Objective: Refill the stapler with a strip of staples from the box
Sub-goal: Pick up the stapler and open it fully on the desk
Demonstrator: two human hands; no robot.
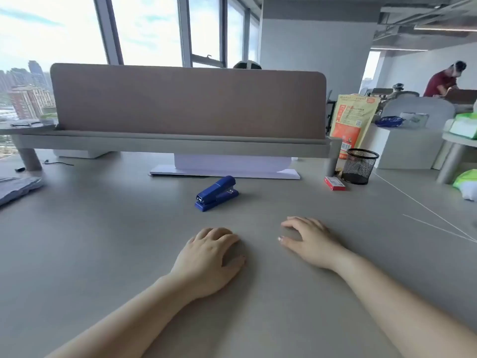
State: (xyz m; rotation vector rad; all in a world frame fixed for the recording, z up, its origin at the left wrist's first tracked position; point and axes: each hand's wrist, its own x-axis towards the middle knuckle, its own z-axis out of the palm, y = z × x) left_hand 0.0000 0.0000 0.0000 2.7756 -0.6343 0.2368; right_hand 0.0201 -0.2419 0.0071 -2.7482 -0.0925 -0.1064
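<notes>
Both forearms are bare, no sleeves or jewellery showing (right thumbnail (280, 238) looks polished).

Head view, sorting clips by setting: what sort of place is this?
Probably an open-plan office: a desk with a divider screen, a blue stapler and a mesh pen cup.

Items counted on grey desk (103, 241): one blue plastic stapler (216, 193); one small red cardboard staple box (334, 183); one black wire-mesh pen cup (359, 166); one orange printed pouch (352, 120); two bare hands, left hand (209, 257) and right hand (308, 240).
</notes>
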